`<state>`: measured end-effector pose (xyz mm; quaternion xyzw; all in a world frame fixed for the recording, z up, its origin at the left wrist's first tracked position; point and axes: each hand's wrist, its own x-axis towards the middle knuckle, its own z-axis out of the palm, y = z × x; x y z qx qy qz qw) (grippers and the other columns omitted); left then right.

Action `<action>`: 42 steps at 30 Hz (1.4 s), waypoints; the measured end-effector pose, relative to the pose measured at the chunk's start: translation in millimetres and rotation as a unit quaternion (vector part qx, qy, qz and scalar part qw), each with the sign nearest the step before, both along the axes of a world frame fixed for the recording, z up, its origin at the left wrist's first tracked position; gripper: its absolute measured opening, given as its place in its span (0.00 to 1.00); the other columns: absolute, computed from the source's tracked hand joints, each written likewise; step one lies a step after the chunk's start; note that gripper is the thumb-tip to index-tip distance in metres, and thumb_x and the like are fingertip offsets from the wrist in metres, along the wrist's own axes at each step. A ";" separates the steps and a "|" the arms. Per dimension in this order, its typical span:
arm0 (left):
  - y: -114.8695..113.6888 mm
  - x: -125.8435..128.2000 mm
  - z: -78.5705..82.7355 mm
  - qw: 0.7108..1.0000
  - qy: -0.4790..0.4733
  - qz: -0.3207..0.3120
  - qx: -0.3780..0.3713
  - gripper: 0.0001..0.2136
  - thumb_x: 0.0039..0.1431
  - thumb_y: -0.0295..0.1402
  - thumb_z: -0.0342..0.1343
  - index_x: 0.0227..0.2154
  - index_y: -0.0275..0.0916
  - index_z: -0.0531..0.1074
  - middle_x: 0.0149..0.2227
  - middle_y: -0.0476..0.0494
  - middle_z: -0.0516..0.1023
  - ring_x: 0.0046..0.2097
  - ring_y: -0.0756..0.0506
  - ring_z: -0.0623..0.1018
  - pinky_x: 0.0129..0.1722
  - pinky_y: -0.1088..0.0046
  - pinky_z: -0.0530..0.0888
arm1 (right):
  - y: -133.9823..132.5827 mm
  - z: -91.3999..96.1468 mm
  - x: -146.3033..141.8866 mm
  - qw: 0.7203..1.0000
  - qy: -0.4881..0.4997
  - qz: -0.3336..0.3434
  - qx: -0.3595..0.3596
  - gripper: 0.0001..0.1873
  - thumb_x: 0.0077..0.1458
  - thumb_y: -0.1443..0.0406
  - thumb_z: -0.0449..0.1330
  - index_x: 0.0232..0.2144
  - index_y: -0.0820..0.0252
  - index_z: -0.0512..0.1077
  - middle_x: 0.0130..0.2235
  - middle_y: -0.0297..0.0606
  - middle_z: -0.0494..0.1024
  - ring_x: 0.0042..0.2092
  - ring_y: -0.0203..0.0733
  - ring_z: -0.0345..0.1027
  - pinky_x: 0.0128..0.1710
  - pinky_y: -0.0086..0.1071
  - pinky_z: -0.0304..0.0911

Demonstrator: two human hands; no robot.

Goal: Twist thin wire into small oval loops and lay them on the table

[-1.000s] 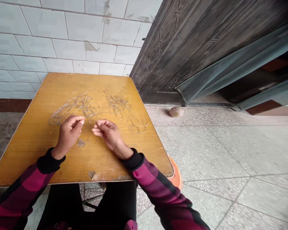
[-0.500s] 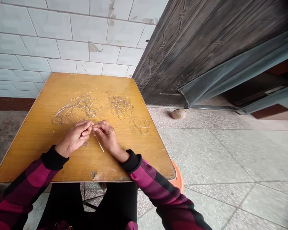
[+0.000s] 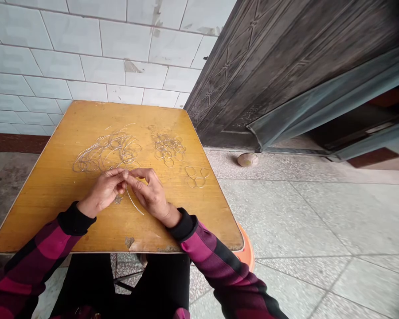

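My left hand (image 3: 107,188) is closed in a pinch over the near middle of the wooden table (image 3: 46,217). Fingertip to fingertip with it, my right hand (image 3: 149,192) pinches the same thin wire (image 3: 135,204), whose free end curves down below the fingers toward me. The part between the fingertips is hidden. Beyond my left hand lies a loose heap of long curved wires (image 3: 103,150). A pile of small wire loops (image 3: 168,146) sits farther right, and a few bent wire loops (image 3: 197,176) lie apart near the right edge.
A small dark clump (image 3: 118,199) lies under my left fingers. White wall tiles (image 3: 86,40) rise behind the table, with a dark carved door (image 3: 232,88) to the right. An orange stool (image 3: 246,252) shows past the right edge. A roundish stone-like object (image 3: 248,160) rests by the doorway.
My right fingers have shifted slightly and closed in against my left fingertips. The wire's hanging end now looks more curved. Both piles lie as before.
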<state>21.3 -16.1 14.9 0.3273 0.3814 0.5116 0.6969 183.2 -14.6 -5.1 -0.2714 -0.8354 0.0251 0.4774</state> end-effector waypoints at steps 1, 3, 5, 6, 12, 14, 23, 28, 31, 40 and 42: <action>-0.3 -0.1 0.4 1.000 0.003 0.004 0.001 0.12 0.40 0.34 0.71 0.22 0.34 0.74 0.19 0.52 0.66 0.21 0.56 0.64 0.18 0.82 0.59 | -0.4 0.7 0.5 1.000 -0.025 -0.009 0.007 0.14 0.63 0.69 0.54 0.48 0.55 0.74 0.43 0.42 0.75 0.45 0.41 0.67 0.43 0.36 0.67; -0.8 -0.3 0.5 1.000 0.008 0.007 -0.003 0.11 0.41 0.34 0.70 0.22 0.33 0.74 0.19 0.53 0.65 0.21 0.57 0.62 0.18 0.83 0.58 | -1.6 2.6 1.4 0.998 -0.058 -0.019 0.016 0.13 0.64 0.68 0.53 0.46 0.54 0.76 0.43 0.41 0.75 0.45 0.41 0.67 0.43 0.36 0.66; -1.3 -0.9 -0.5 1.000 0.005 0.010 -0.007 0.10 0.41 0.33 0.70 0.22 0.33 0.75 0.20 0.53 0.66 0.21 0.57 0.61 0.18 0.83 0.57 | -3.2 4.5 2.1 0.997 -0.070 -0.019 0.029 0.13 0.64 0.67 0.54 0.46 0.56 0.76 0.43 0.41 0.75 0.46 0.41 0.66 0.44 0.35 0.66; -1.5 -1.1 -1.3 1.000 0.000 0.012 -0.008 0.10 0.40 0.32 0.70 0.23 0.33 0.76 0.20 0.53 0.66 0.21 0.57 0.61 0.18 0.83 0.56 | -4.0 5.2 2.3 0.996 -0.076 -0.018 0.038 0.13 0.64 0.67 0.54 0.47 0.56 0.75 0.44 0.42 0.75 0.47 0.41 0.66 0.44 0.35 0.66; -2.2 -0.2 -0.2 0.999 -0.032 0.010 -0.022 0.10 0.39 0.31 0.71 0.23 0.33 0.76 0.20 0.52 0.68 0.21 0.58 0.62 0.17 0.83 0.57 | -6.2 3.2 1.7 0.997 -0.070 0.041 0.019 0.17 0.63 0.69 0.55 0.53 0.52 0.71 0.47 0.42 0.76 0.50 0.44 0.67 0.47 0.39 0.66; -2.8 1.4 2.6 0.998 -0.054 0.000 -0.023 0.10 0.40 0.31 0.71 0.23 0.32 0.76 0.21 0.51 0.69 0.22 0.57 0.63 0.18 0.83 0.59 | -5.9 0.5 1.2 0.997 -0.016 0.076 0.001 0.20 0.63 0.70 0.54 0.56 0.52 0.68 0.46 0.42 0.76 0.50 0.43 0.68 0.47 0.39 0.68; -3.5 7.6 -4.6 0.989 -0.139 0.017 -0.052 0.11 0.38 0.27 0.72 0.26 0.31 0.78 0.27 0.48 0.76 0.26 0.56 0.72 0.21 0.85 0.68 | -4.6 -2.1 -0.2 0.989 0.102 0.102 -0.022 0.24 0.61 0.72 0.57 0.57 0.48 0.67 0.45 0.41 0.76 0.47 0.42 0.72 0.44 0.39 0.72; -1.3 6.3 -14.1 0.986 -0.166 -0.001 -0.032 0.12 0.38 0.30 0.73 0.26 0.34 0.78 0.28 0.48 0.77 0.28 0.55 0.74 0.23 0.84 0.70 | -6.8 0.5 -0.5 0.982 0.139 0.113 -0.062 0.24 0.59 0.71 0.60 0.55 0.46 0.69 0.44 0.40 0.76 0.46 0.40 0.72 0.43 0.37 0.73; -1.0 5.0 -12.1 0.984 -0.173 -0.008 -0.032 0.12 0.37 0.31 0.74 0.25 0.34 0.78 0.27 0.49 0.77 0.27 0.55 0.74 0.23 0.84 0.71 | -7.8 -0.7 -0.2 0.980 0.138 0.117 -0.082 0.22 0.59 0.71 0.61 0.54 0.49 0.70 0.43 0.40 0.76 0.45 0.40 0.72 0.42 0.37 0.73; -0.8 -2.2 0.4 0.981 -0.182 -0.027 -0.053 0.10 0.41 0.27 0.71 0.25 0.33 0.75 0.28 0.50 0.77 0.20 0.61 0.66 0.17 0.88 0.65 | -6.1 2.7 2.5 0.990 0.076 0.116 -0.028 0.24 0.60 0.72 0.58 0.56 0.48 0.69 0.47 0.42 0.76 0.49 0.42 0.71 0.45 0.40 0.72; 0.7 -4.4 -0.2 0.984 -0.170 -0.012 -0.055 0.09 0.42 0.26 0.70 0.26 0.33 0.74 0.27 0.51 0.76 0.18 0.62 0.64 0.17 0.88 0.65 | -4.9 6.7 3.6 0.990 0.068 0.123 -0.014 0.22 0.60 0.71 0.59 0.54 0.48 0.71 0.50 0.42 0.76 0.51 0.43 0.71 0.47 0.42 0.71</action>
